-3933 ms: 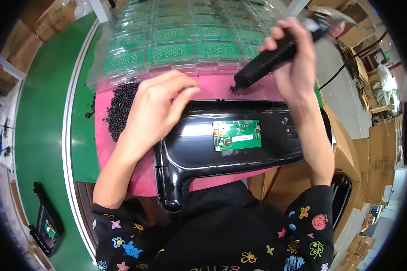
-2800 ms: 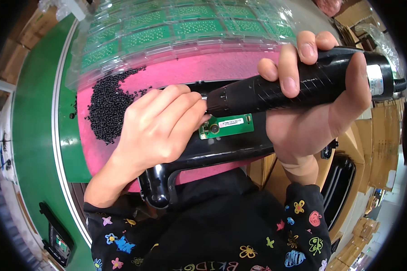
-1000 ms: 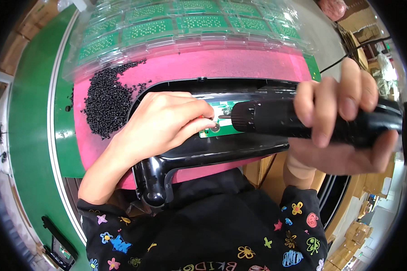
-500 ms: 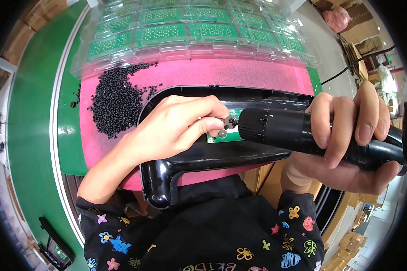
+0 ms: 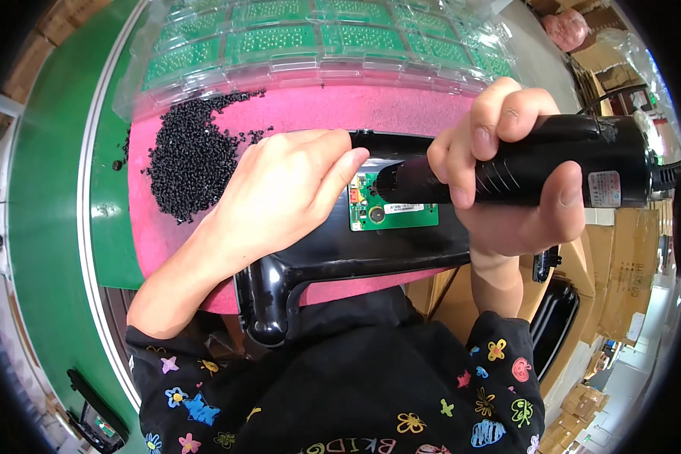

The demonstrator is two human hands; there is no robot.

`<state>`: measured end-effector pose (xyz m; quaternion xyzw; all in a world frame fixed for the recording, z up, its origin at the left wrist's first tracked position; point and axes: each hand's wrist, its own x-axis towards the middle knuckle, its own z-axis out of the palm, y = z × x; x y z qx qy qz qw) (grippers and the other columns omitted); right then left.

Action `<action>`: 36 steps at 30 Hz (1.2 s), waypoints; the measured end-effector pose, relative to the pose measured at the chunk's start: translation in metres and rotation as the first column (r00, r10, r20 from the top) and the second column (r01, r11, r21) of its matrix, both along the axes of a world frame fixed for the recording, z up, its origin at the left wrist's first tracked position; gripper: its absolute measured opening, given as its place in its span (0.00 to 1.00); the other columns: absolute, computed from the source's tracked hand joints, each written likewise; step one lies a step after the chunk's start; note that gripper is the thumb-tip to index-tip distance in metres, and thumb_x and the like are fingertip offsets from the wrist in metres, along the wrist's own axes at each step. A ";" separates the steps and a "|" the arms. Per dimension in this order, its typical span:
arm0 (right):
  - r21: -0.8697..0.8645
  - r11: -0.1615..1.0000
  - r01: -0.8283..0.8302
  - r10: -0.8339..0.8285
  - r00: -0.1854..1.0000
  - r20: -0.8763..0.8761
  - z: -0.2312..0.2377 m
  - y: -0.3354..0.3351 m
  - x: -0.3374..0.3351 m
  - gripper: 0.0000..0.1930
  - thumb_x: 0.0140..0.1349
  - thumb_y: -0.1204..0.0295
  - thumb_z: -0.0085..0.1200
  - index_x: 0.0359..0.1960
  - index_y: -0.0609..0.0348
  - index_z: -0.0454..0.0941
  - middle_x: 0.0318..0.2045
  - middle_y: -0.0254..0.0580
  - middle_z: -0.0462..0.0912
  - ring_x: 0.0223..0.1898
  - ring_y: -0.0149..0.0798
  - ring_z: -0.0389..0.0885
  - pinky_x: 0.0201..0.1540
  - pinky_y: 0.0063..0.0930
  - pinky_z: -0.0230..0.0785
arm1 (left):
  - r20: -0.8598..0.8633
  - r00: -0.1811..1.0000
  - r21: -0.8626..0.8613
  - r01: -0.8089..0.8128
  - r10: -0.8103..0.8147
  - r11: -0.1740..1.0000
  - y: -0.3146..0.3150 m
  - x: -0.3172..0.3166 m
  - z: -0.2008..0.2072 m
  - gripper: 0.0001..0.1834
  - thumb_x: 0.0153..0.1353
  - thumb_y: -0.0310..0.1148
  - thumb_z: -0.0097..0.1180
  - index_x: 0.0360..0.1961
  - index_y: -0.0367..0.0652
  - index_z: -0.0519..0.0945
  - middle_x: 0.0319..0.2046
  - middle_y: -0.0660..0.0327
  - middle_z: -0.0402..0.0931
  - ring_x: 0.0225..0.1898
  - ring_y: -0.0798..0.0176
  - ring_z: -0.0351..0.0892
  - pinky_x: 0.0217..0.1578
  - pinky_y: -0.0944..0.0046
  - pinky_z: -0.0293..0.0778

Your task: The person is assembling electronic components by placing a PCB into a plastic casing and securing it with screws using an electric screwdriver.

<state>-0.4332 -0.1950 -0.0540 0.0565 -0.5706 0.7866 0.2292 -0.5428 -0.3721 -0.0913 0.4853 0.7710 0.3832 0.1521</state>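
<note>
My right hand (image 5: 499,174) is wrapped round a black electric screwdriver (image 5: 605,140), which lies tilted with its nose over a green circuit board (image 5: 405,219). The board sits inside a black plastic housing (image 5: 401,253) with a rounded tube-like corner near my body. The screwdriver's tip is at the board's upper part, so the exact contact point is hard to see. My left hand (image 5: 284,193) lies across the left of the housing with its fingers curled and thumb beside the screwdriver's nose. Its fingertips are hidden, and so is anything between them.
Left on the pink mat (image 5: 295,110) is a pile of small black screws (image 5: 189,163). Clear plastic trays (image 5: 356,64) of green boards stand at the back. Another black housing (image 5: 98,412) lies far left, cardboard boxes (image 5: 628,272) at right. A cord leaves the screwdriver's rear.
The screwdriver has swung from pointing left beside the left fingers to tilting down onto the board. The left hand has moved slightly away from the board, its pinch at the tip gone.
</note>
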 end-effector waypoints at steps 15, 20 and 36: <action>0.193 0.981 -0.034 0.018 0.996 0.085 -0.003 -0.014 -0.020 0.27 0.61 0.48 0.60 0.40 0.61 0.68 0.31 0.42 0.69 0.17 0.28 0.67 0.22 0.22 0.63 | -0.104 0.994 0.087 0.048 -0.038 0.995 -0.010 -0.002 -0.016 0.06 0.61 0.26 0.57 0.38 0.37 0.79 0.31 0.51 0.79 0.33 0.42 0.81 0.33 0.50 0.77; 0.115 0.976 -0.187 0.174 0.978 0.116 -0.003 -0.014 -0.026 0.26 0.61 0.52 0.64 0.41 0.63 0.68 0.28 0.40 0.70 0.17 0.27 0.66 0.20 0.19 0.60 | -0.055 0.997 0.110 0.063 -0.057 0.992 -0.011 -0.003 -0.011 0.08 0.57 0.23 0.55 0.38 0.35 0.80 0.32 0.50 0.79 0.36 0.43 0.81 0.35 0.50 0.77; 0.152 0.932 -0.330 0.318 0.943 0.100 0.005 -0.006 -0.030 0.26 0.62 0.50 0.60 0.38 0.65 0.69 0.24 0.39 0.71 0.15 0.27 0.64 0.19 0.22 0.59 | -0.042 0.994 0.104 0.101 -0.097 0.990 -0.008 0.001 -0.006 0.07 0.61 0.28 0.56 0.35 0.34 0.80 0.30 0.48 0.78 0.37 0.41 0.81 0.37 0.47 0.75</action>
